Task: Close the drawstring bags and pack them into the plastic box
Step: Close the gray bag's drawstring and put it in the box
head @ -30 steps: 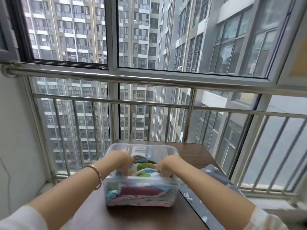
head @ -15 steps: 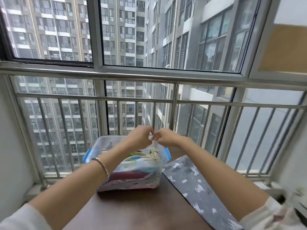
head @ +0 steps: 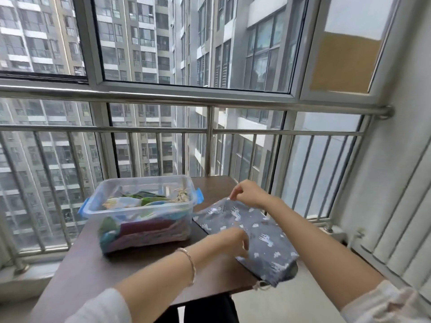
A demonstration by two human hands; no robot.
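The thumb and forefinger of the right hand [head: 247, 193] pinch the far corner of the grey bag [head: 262, 237] and hold that corner a little off the table [head: 93, 271]. The left hand [head: 229, 241] curls its fingers down over the bag's near left edge, but motion blur hides whether they grip the cloth or only rest on it. A thin metal bracelet [head: 190, 264] circles the left wrist, and both arms end in pale sleeves. The bag is soft woven cloth, slate grey with small white prints, lying flat and long from the table's two o'clock corner toward five o'clock, where its gathered mouth and a knotted cord [head: 258, 285] hang over the edge. Just beside it, at nine o'clock from the right hand, stands the box [head: 140, 206]. It is clear plastic with rounded corners and blue clips [head: 199, 195] on its short sides, open on top. It is filled nearly to the rim with folded bags [head: 144, 229] in green, maroon, blue and pink. The table is dark brown, smooth and matte, set against a balcony railing [head: 210, 101] of polished steel tubes and thin upright bars at twelve o'clock. Behind the railing are glazed window frames and tall apartment blocks. A ribbed white wall panel [head: 396, 217] runs along the three o'clock side.
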